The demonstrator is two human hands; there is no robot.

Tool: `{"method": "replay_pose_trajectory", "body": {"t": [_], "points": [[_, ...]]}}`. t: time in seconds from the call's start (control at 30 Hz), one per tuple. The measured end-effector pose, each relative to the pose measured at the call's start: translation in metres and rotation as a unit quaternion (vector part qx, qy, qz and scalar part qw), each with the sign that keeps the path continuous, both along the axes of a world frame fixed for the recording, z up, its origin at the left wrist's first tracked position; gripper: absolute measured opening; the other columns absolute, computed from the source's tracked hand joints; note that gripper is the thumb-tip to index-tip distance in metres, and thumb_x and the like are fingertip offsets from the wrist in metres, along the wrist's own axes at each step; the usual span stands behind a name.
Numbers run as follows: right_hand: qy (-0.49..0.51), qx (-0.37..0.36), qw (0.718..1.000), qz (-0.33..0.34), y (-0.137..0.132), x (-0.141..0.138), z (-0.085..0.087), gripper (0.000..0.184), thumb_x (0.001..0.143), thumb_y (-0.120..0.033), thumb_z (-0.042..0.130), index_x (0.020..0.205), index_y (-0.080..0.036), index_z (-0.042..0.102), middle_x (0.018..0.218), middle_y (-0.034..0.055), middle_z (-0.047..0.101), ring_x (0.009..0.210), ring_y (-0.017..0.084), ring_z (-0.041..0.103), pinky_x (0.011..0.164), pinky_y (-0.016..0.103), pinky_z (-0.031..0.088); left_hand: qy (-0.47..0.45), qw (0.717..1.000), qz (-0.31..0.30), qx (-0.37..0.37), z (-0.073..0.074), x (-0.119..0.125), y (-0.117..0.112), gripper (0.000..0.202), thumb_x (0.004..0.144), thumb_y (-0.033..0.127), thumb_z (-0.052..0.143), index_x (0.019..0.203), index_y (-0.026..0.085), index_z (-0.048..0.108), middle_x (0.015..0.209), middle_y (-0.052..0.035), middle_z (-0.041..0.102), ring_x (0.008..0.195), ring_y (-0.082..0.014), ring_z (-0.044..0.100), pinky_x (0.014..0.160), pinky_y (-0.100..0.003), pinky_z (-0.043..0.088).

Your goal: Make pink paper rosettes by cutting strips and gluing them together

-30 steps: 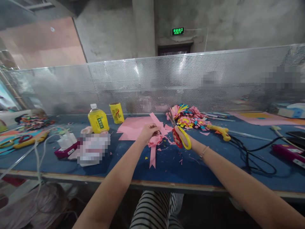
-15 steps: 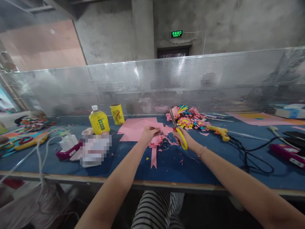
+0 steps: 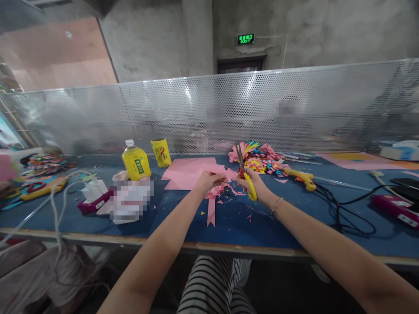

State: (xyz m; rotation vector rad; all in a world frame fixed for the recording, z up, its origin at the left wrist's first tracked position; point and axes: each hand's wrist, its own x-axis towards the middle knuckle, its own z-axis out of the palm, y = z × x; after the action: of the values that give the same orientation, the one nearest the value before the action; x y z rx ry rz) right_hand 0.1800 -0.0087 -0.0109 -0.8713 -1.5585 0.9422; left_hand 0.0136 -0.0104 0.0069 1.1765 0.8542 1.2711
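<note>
Scissors with yellow and red handles (image 3: 250, 186) are gripped in my right hand (image 3: 259, 186), blades pointing up and away. My left hand (image 3: 208, 182) pinches a small piece of pink paper (image 3: 232, 174), which reaches toward the right fingertips. Whether those fingertips touch the paper I cannot tell. Just under my left hand lies a pink paper rosette with a notched ribbon tail (image 3: 211, 213), partly hidden by the fingers. Pink paper sheets (image 3: 183, 173) are stacked behind my left hand. Thin pink scraps (image 3: 238, 192) lie between my hands.
Colourful paper flowers (image 3: 258, 159) are heaped behind my right hand. A yellow glue gun (image 3: 304, 178) with a black cable lies to the right. A yellow-liquid bottle (image 3: 136, 163), a yellow can (image 3: 161, 152) and a purple power strip (image 3: 93, 203) stand left. A perforated metal screen (image 3: 163, 113) borders the table.
The view has tilted slightly down. My right hand still holds the scissors, whose blades now point more upright. My left hand remains on the pink paper, its fingers shifted slightly right.
</note>
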Motion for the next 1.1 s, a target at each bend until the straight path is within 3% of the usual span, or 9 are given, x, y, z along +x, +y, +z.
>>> {"method": "replay_pose_trajectory", "body": {"t": [0.23,0.53,0.67,0.83,1.1], "points": [[-0.047,0.008,0.999,-0.017,0.005,0.001,-0.003,0.038,0.055,-0.040,0.063,0.072,-0.020,0.036,0.060,-0.0066,0.044,0.050,0.006,0.040,0.046,0.020,0.032,0.020,1.000,0.022,0.009,-0.001,0.000,0.005,0.007,0.061,0.015,0.062,0.059,0.008,0.062,0.053,-0.0057,0.062,0.050,-0.0103,0.057,0.054,-0.023,0.048],[-0.246,0.097,0.961,-0.078,-0.001,0.007,-0.004,0.035,0.070,-0.053,0.044,0.072,-0.020,0.033,0.060,-0.0058,0.034,0.055,0.009,0.033,0.052,0.024,0.031,-0.011,0.990,0.124,0.064,-0.001,-0.013,0.017,0.007,0.060,0.015,0.058,0.057,0.009,0.058,0.055,-0.0035,0.060,0.052,-0.0107,0.057,0.054,-0.024,0.046],[-0.319,0.084,0.941,-0.078,-0.007,0.008,0.000,0.035,0.071,-0.052,0.044,0.071,-0.021,0.028,0.060,-0.0048,0.038,0.056,0.010,0.036,0.053,0.024,0.032,-0.071,0.974,0.189,0.104,0.004,-0.018,0.019,0.011,0.055,0.017,0.064,0.059,0.011,0.055,0.055,-0.0002,0.058,0.054,-0.0093,0.057,0.059,-0.024,0.048],[-0.359,0.071,0.926,-0.089,-0.010,0.008,0.002,0.032,0.074,-0.049,0.041,0.070,-0.022,0.026,0.062,-0.0029,0.041,0.057,0.011,0.038,0.054,0.025,0.034,-0.134,0.961,0.192,0.146,0.005,-0.021,0.022,0.019,0.053,0.018,0.068,0.063,0.011,0.054,0.058,0.0011,0.059,0.056,-0.0079,0.058,0.065,-0.025,0.048],[-0.374,0.120,0.918,-0.065,-0.008,0.005,-0.005,0.032,0.075,-0.051,0.040,0.073,-0.021,0.030,0.068,-0.0004,0.046,0.060,0.012,0.040,0.054,0.025,0.035,0.010,0.953,0.221,0.206,0.005,-0.013,0.010,0.020,0.064,0.031,0.061,0.066,0.010,0.060,0.060,-0.0042,0.064,0.058,-0.0122,0.060,0.063,-0.028,0.050]]}}
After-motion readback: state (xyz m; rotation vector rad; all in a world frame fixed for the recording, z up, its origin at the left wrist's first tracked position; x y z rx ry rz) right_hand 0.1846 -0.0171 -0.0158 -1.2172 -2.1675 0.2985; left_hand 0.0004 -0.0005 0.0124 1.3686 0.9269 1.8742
